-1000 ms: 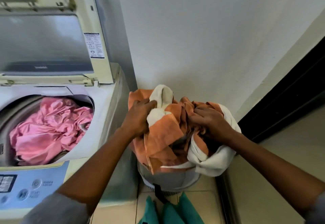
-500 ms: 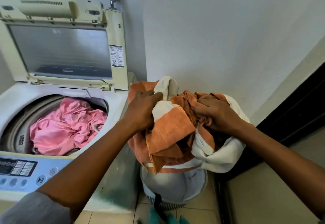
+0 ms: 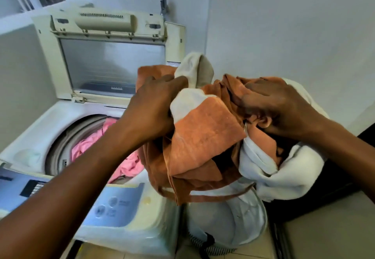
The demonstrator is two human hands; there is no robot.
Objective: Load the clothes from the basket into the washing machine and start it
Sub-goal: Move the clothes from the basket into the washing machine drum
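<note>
Gripping the orange-and-cream bundle [image 3: 205,137] with 2 hands, left hand [image 3: 154,104] at its 9 o'clock side and right hand [image 3: 276,106] at 3 o'clock, the person holds it just above the basket [image 3: 249,224]. The dangling strap looks worth gathering before swinging toward 9 o'clock and dropping the bundle onto the pink garment [image 3: 89,145] in the open washing machine [image 3: 60,112].

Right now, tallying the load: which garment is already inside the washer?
The pink garment: it lies in the washer drum; the orange-and-cream bundle is held by left hand and right hand.
</note>
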